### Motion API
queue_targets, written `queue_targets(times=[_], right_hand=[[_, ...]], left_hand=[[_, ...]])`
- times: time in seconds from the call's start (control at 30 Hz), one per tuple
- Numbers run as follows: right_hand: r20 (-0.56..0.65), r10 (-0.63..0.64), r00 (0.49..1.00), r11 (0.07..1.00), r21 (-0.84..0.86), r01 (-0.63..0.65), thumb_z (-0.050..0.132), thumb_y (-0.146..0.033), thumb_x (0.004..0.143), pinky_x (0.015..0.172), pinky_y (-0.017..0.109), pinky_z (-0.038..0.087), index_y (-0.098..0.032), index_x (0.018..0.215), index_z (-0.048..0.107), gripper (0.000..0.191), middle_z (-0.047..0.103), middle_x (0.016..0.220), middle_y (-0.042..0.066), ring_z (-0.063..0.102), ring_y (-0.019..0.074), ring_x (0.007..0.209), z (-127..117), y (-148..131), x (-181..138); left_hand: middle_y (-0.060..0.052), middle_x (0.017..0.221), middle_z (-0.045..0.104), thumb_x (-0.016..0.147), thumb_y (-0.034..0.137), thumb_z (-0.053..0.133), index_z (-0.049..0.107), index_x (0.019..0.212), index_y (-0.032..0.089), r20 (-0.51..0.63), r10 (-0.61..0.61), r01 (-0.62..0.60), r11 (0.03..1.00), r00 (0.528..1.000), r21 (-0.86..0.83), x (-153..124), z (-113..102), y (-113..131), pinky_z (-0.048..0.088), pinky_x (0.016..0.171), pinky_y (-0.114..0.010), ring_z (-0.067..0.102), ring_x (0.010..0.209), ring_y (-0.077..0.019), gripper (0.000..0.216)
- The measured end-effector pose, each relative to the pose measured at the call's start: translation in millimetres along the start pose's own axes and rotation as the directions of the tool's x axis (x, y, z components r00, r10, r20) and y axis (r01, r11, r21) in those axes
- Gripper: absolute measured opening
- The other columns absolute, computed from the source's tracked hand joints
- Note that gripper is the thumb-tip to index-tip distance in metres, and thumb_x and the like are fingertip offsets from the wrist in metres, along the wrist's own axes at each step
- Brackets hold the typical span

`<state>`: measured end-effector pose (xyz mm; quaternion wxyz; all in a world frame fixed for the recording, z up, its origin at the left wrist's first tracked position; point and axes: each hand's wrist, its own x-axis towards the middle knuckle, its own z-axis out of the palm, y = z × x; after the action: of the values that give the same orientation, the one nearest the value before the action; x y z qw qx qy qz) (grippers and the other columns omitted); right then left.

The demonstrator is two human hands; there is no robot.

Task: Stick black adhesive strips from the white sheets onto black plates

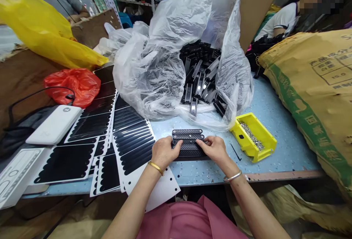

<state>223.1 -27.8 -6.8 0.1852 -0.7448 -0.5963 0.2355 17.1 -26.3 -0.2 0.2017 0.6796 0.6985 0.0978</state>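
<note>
Several long black perforated strips with rounded ends (188,131) lie side by side in a stack at the front of the table. My left hand (164,153) grips the left ends, its thumb pressed on top and its other fingers partly hidden. At the right ends, my right hand (216,149) holds the same strips, thumb on top and fingers curled round the edge. Tiny silvery dots, perhaps screw heads, show on some of the strips. A thin black L-shaped hex key (235,151) lies to the right of my right hand.
A yellow bin (271,142) of small metal parts stands at right. Behind, a clear plastic bag (154,81) spills black strips. Black sticker sheets (134,147), a white power bank (55,125) and a red bag (73,85) sit left. A large sack (310,85) borders the right.
</note>
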Motion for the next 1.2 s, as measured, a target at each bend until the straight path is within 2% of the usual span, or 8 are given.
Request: queue_targets(times=[0.17,0.3,0.43,0.57,0.67,0.9,1.07,1.2], right_hand=[[-0.007,0.004,1.0,0.987,0.159,-0.003,0.069,-0.044,0.069,0.042,0.025,0.026,-0.018,0.051,0.063,0.032,0.052,0.04,0.0,0.044,0.0116,0.04,2.9,3.2,7.0],[0.167,0.047,0.985,0.892,0.437,-0.117,0.066,-0.042,0.067,0.037,0.024,0.032,-0.015,0.058,0.068,0.028,0.055,0.041,-0.001,0.047,0.012,0.035,-5.2,10.2,9.7],[0.283,0.012,0.959,0.813,0.556,-0.174,0.07,-0.041,0.06,0.034,0.022,0.037,-0.014,0.06,0.069,0.027,0.057,0.041,-0.001,0.049,0.0113,0.032,-14.1,12.5,11.8],[0.342,0.032,0.939,0.808,0.544,-0.225,0.071,-0.033,0.059,0.031,0.019,0.034,-0.016,0.053,0.062,0.02,0.056,0.038,-0.002,0.05,0.0105,0.031,-15.4,9.1,18.7],[0.374,0.055,0.926,0.82,0.512,-0.256,0.069,-0.026,0.059,0.03,0.018,0.03,-0.018,0.048,0.055,0.02,0.052,0.035,-0.004,0.045,0.0085,0.028,-15.8,5.7,25.2],[0.452,0.008,0.892,0.822,0.505,-0.263,0.071,-0.03,0.061,0.03,0.017,0.031,-0.018,0.052,0.054,0.022,0.055,0.038,-0.004,0.05,0.0095,0.03,-21.3,7.5,26.0],[0.435,-0.041,0.899,0.809,0.542,-0.225,0.073,-0.036,0.059,0.03,0.018,0.031,-0.018,0.055,0.055,0.026,0.055,0.038,-0.003,0.05,0.0099,0.029,-18.8,11.8,23.0],[0.435,-0.044,0.899,0.812,0.54,-0.221,0.073,-0.037,0.058,0.03,0.018,0.03,-0.018,0.053,0.055,0.027,0.056,0.038,-0.002,0.051,0.0101,0.03,-19.1,11.3,23.5]], left_hand=[[-0.004,0.06,0.062,0.083,0.051,0.053,0.057,0.061,0.021,0.016,-0.014,0.015,0.997,1.0,-0.07,6.4,-0.8,-6.3,0.028,0.057,-0.029,0.059,0.064,-0.0205,0.038],[-0.001,0.053,0.057,0.083,0.048,0.054,0.056,0.057,0.021,0.067,0.007,0.004,0.986,0.998,-0.169,10.9,-3.5,-14.0,0.029,0.057,-0.027,0.052,0.057,-0.0165,0.037],[0.0,0.05,0.054,0.082,0.044,0.054,0.056,0.055,0.02,0.071,0.026,-0.012,0.98,0.997,-0.2,13.7,-4.2,-16.2,0.029,0.056,-0.027,0.049,0.054,-0.0148,0.036],[0.001,0.048,0.053,0.08,0.043,0.055,0.056,0.054,0.02,0.072,0.051,-0.032,0.971,0.996,-0.238,16.4,-4.8,-16.8,0.029,0.054,-0.026,0.049,0.052,-0.0143,0.035],[0.003,0.044,0.051,0.079,0.042,0.057,0.055,0.054,0.02,0.152,0.049,0.005,0.942,0.987,-0.336,20.2,-7.4,-18.2,0.031,0.049,-0.024,0.051,0.045,-0.0134,0.034],[0.003,0.043,0.054,0.075,0.039,0.064,0.052,0.056,0.018,0.425,0.092,0.211,0.762,0.9,-0.612,28.2,-16.6,-23.8,0.031,0.036,-0.02,0.054,0.035,-0.0115,0.031],[-0.002,0.047,0.06,0.069,0.034,0.072,0.056,0.06,0.014,0.51,0.137,0.326,0.624,0.849,-0.711,32.6,-21.4,-27.5,0.026,0.032,-0.017,0.06,0.038,-0.0129,0.027],[-0.002,0.046,0.06,0.068,0.033,0.074,0.056,0.059,0.013,0.552,0.145,0.367,0.607,0.821,-0.705,36.0,-23.2,-28.4,0.026,0.03,-0.016,0.062,0.038,-0.0142,0.028]])
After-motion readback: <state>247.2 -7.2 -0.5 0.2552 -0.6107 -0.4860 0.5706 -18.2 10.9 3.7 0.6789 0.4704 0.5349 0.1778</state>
